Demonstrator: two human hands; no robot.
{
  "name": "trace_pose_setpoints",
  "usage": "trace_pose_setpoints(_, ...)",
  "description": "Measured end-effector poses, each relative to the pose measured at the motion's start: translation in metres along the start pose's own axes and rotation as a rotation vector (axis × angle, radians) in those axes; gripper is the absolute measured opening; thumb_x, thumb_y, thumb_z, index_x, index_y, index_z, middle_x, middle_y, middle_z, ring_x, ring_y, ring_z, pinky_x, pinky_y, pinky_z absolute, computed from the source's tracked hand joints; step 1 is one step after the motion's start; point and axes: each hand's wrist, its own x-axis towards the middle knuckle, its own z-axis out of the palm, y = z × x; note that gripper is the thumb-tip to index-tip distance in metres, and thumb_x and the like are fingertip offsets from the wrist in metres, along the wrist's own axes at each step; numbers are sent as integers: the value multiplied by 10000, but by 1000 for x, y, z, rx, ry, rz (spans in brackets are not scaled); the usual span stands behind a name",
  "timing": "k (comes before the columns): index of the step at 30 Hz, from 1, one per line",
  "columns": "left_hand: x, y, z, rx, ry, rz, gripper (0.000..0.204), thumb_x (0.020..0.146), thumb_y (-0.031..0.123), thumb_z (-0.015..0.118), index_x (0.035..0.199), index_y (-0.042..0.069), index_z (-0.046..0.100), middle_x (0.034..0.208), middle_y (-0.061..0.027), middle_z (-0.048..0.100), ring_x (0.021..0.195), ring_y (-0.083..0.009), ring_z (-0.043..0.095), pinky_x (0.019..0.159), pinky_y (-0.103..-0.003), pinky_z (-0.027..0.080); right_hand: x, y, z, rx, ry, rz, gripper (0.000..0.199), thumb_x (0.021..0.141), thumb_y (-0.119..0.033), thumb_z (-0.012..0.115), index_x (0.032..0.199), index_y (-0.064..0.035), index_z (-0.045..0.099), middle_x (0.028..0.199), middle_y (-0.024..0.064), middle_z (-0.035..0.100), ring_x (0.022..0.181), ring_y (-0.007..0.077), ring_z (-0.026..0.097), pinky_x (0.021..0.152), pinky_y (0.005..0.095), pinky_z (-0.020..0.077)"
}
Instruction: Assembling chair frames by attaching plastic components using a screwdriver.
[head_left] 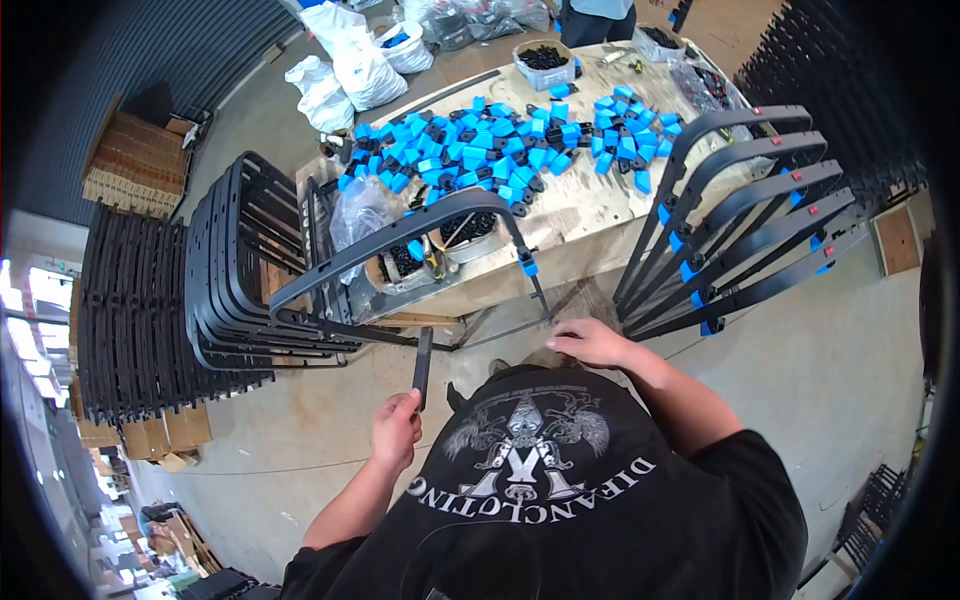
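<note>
Upright in my left hand (397,432) is a dark flat bar (424,362), with the fingers closed round its lower end. My right hand (592,345) is in front of my shirt, fingers curled together; what they hold, if anything, is hidden. Just ahead stands a black curved tubular frame (400,237), apart from both hands. A blue and black clip (527,264) is on its right leg. Behind this frame, many loose blue and black clips (470,150) lie heaped on the wooden worktable (590,205).
Black frames (225,265) are stacked left of the table; more frames with blue clips (740,220) lean at its right. Tubs of small black parts (543,60) and pliers (434,262) are on the table. White sacks (360,60) and a person (597,22) are beyond it.
</note>
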Motion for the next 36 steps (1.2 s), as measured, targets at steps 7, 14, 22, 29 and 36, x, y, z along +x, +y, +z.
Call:
trace_pose_setpoints(7, -15, 12, 125, 590, -494, 435, 245, 990, 250, 684, 1057, 15, 699, 723, -4, 601, 631, -104, 529, 588, -291, 444, 14, -63, 29, 648, -241, -112, 387, 1032, -371, 599, 1112, 1, 669, 977, 93, 702, 869, 178, 665, 782, 355, 544)
trace_pose_setpoints(14, 20, 65, 193, 1143, 113, 1396, 292, 890, 380, 760, 972, 101, 735, 758, -128, 680, 691, -287, 678, 629, -392, 527, 3, -31, -20, 869, 391, 39, 207, 1021, -195, 586, 1125, -24, 538, 778, 63, 593, 608, 171, 596, 564, 344, 528)
trace_pose_setpoints(22, 107, 201, 190, 1141, 493, 1293, 367, 931, 419, 685, 862, 58, 688, 623, -82, 562, 591, -253, 573, 578, -412, 445, 5, -1, -35, 748, 352, 114, 230, 1001, -188, 594, 1137, -11, 539, 695, 18, 490, 526, 119, 461, 449, 326, 403)
trace_pose_setpoints(29, 119, 211, 194, 1225, 413, 1121, 382, 929, 414, 677, 876, 36, 701, 687, -113, 636, 659, -280, 636, 659, -418, 497, 37, 20, -51, 595, 364, 258, 241, 985, -217, 612, 1065, 7, 577, 772, 42, 566, 547, 122, 490, 457, 332, 419)
trace_pose_setpoints(36, 113, 209, 188, 1250, 417, 1056, 364, 933, 392, 662, 875, 34, 690, 741, -144, 671, 731, -330, 677, 695, -440, 515, 45, -8, -115, 939, 720, 164, 244, 1040, -258, 565, 938, -37, 582, 713, 32, 538, 531, 124, 494, 450, 300, 367)
